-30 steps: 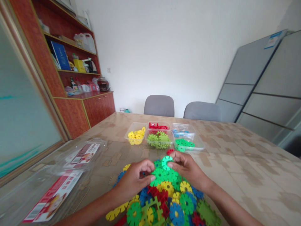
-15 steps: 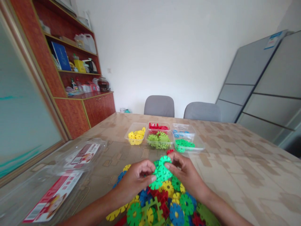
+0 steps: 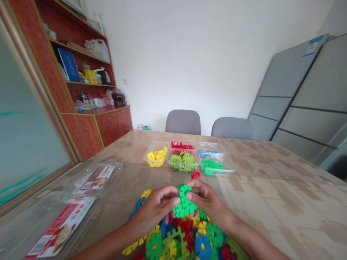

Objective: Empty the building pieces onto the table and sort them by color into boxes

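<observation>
Between my two hands are several green notched plastic discs (image 3: pixel 185 206), bunched together above a mixed pile. My left hand (image 3: pixel 164 204) pinches them from the left, thumb against their edge. My right hand (image 3: pixel 204 198) grips the upper right disc, its thumb across the face. Under my hands lies the heap of loose pieces: blue notched discs (image 3: pixel 203 246), green ones, yellow ones (image 3: pixel 202 227), red pieces (image 3: pixel 187 226) and a light green lattice piece (image 3: pixel 175 241). A small red piece (image 3: pixel 195 174) lies just beyond my right hand.
Clear tubs stand across the table: one with yellow pieces (image 3: pixel 156 158), one with light green (image 3: pixel 183 161), one with green (image 3: pixel 213 167), with red and blue behind. Clear lids (image 3: pixel 62 220) with red labels lie at left. Two grey chairs (image 3: pixel 183 122) stand beyond the table.
Both hands have come closer together and slightly lower, bringing the green discs together. The small red piece beyond my right hand now shows more fully.
</observation>
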### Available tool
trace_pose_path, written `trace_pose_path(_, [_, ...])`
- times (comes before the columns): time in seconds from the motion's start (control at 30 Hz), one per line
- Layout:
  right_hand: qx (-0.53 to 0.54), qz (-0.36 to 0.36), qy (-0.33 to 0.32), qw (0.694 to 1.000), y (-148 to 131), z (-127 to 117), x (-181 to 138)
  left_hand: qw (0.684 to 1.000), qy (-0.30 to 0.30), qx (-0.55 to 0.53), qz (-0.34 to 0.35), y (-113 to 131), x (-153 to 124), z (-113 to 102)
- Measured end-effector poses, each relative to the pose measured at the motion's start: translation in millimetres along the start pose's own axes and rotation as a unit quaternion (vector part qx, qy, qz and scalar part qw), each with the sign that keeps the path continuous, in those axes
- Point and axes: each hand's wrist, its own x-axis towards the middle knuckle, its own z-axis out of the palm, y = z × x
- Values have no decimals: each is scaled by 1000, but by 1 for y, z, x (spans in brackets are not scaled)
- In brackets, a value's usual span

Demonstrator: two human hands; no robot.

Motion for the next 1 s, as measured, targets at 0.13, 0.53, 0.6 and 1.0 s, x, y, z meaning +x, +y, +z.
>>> trace_pose_path(0.13, [-26,-13,45,999,-4,-12,6,1000,7,1,-8,0,1,-1])
trace_pose_path(0.53, [-156,-124,307,931,-37,-99,7,999,-9,6,-38,2,3,1])
trace_pose_path(0.6, [-173,-135,337,916,-40,-113,7,999,-13,10,-37,3,3,0])
trace_pose_path(1.0, [-350,-113,403,838,-30,-158,37,999,-9,25,-21,-1,3,0])
